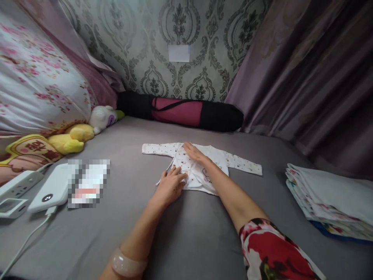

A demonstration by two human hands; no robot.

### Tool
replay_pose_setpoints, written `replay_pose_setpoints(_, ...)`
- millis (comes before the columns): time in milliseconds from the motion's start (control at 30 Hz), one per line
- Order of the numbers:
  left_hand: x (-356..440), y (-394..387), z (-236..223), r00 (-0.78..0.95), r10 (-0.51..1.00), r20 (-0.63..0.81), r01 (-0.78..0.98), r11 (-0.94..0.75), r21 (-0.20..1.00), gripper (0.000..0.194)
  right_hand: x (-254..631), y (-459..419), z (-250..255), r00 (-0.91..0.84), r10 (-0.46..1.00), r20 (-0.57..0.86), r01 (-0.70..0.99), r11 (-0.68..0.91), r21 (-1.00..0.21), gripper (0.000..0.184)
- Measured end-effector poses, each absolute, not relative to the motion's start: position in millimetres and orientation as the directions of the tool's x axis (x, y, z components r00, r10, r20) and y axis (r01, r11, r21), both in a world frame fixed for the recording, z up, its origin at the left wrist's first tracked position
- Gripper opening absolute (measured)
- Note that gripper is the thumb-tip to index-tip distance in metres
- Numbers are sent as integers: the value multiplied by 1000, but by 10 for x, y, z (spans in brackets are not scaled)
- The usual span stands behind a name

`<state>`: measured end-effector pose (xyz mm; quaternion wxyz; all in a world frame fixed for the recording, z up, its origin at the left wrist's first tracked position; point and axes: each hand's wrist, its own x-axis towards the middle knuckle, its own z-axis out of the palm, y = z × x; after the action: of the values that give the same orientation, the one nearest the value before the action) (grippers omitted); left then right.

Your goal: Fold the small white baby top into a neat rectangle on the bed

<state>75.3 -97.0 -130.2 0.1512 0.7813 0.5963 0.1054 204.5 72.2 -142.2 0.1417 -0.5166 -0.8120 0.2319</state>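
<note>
A small white baby shirt point(215, 159) with a fine print lies spread on the grey bed sheet point(198, 233), both sleeves stretched out to the sides. Thin tie strings hang at its left edge. My left hand point(171, 182) rests on the shirt's lower left part, fingers spread over the cloth. Higher up, near the neckline, my right hand point(194, 152) lies flat on the fabric with its fingers extended. Part of the shirt front is hidden under my hands and right forearm.
At the right lies a stack of folded cloths point(335, 198). On the left are a white power bank point(54, 186) with a cable, a power strip point(21, 184), a blurred-out flat item point(89, 184) and plush toys point(68, 140). A black and red long bag point(177, 111) lies along the wall.
</note>
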Motion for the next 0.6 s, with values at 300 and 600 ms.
replay_pose_setpoints(300, 1038, -861, -1348, 401, 882, 247, 808, -468, 359, 40, 2821, 844, -1308, -355, 934, 35, 768, 313, -559, 29)
replay_pose_setpoints(600, 1125, -812, -1439, 504, 830, 237, 778, -556, 292, 33, 2864, 782, -1475, -443, 897, 3, 847, 419, -327, 28)
